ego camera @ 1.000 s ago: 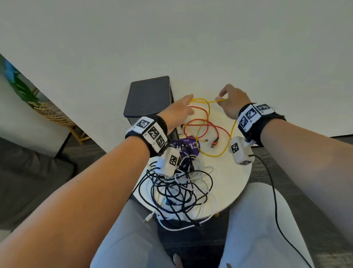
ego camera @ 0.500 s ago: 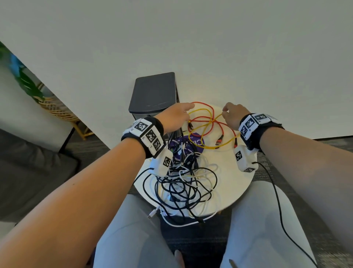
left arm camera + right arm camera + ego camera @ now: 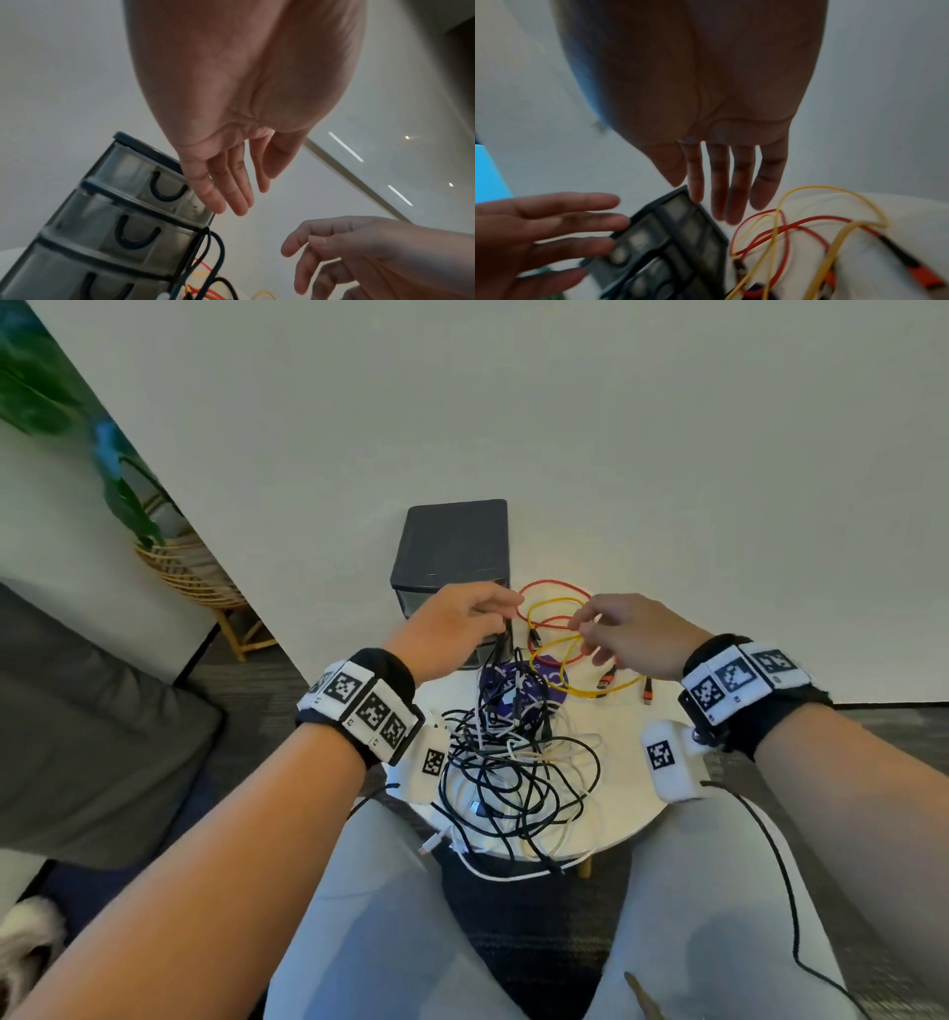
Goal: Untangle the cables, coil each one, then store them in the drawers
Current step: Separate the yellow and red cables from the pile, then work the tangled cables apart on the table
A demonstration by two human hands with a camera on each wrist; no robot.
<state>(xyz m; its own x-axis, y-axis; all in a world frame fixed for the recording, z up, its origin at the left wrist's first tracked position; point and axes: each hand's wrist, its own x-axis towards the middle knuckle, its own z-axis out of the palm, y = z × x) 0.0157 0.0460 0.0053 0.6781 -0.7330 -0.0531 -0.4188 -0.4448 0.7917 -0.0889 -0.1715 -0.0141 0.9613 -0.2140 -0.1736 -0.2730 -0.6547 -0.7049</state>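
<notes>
Both hands hover loose and empty, fingers nearly straight: the left hand (image 3: 452,629) in front of the dark drawer unit (image 3: 452,552), whose left-wrist view shows three stacked drawers, the right hand (image 3: 637,634) just above the loops. On the round white counter (image 3: 626,793) lie one red cable (image 3: 554,585) and one yellow cable (image 3: 606,693), interlaced beside the unit. Nearer the person sits one tangle of black and white cables (image 3: 518,778), too knotted to count.

potted plant (image 3: 61,397), wicker stand (image 3: 200,582), grey cushion (image 3: 87,737)
</notes>
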